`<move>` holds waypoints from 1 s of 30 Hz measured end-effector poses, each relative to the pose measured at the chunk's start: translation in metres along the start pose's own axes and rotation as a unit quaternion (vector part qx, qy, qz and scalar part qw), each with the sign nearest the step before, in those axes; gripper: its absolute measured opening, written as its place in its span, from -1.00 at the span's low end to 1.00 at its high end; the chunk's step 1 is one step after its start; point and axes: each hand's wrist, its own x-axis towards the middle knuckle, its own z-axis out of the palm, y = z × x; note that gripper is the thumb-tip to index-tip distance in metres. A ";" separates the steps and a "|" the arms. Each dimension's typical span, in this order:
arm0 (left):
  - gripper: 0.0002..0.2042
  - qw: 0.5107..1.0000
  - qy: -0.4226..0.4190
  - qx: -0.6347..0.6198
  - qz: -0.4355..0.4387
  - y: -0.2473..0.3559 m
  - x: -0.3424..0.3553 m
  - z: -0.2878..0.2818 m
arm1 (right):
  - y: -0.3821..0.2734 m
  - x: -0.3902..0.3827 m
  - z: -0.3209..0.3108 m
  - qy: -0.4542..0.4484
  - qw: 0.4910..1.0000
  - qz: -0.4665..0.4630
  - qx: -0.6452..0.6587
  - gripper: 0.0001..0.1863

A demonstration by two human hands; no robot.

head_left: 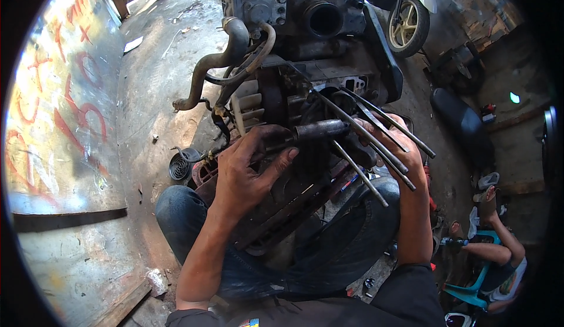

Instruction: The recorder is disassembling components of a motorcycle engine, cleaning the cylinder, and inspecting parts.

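A short grey metal cylinder [320,130] lies level between my hands, in front of the greasy engine [282,92]. My left hand [244,162] has its fingers curled at the cylinder's left end, with the thumb held apart below it. My right hand [392,136] is closed round several long thin metal rods [376,142], which fan out toward the lower right. The cylinder's right end reaches close to the right fingers; whether they touch it is hidden behind the rods. Under my hands, between my knees, sits a dark, long metal engine part [294,209].
A curved hose [214,63] juts from the engine's left side. A coiled round part [184,164] lies on the floor beside my left knee. A painted metal sheet [64,104] stands at left. Behind right are a motorbike wheel [408,27] and black seat [461,118]; another person [499,253] sits at lower right.
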 end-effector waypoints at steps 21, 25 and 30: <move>-0.72 0.998 0.046 -0.015 0.043 -0.005 -0.001 0.004 | 0.002 -0.003 0.004 0.023 0.998 -0.020 -0.063 -0.70; -0.72 0.998 0.049 -0.021 0.030 -0.005 -0.003 0.004 | 0.001 -0.005 0.005 0.029 0.998 -0.028 -0.056 -0.68; -0.71 0.998 0.052 -0.021 0.022 -0.005 -0.004 -0.004 | 0.003 -0.002 0.002 0.004 0.997 -0.040 -0.067 -0.70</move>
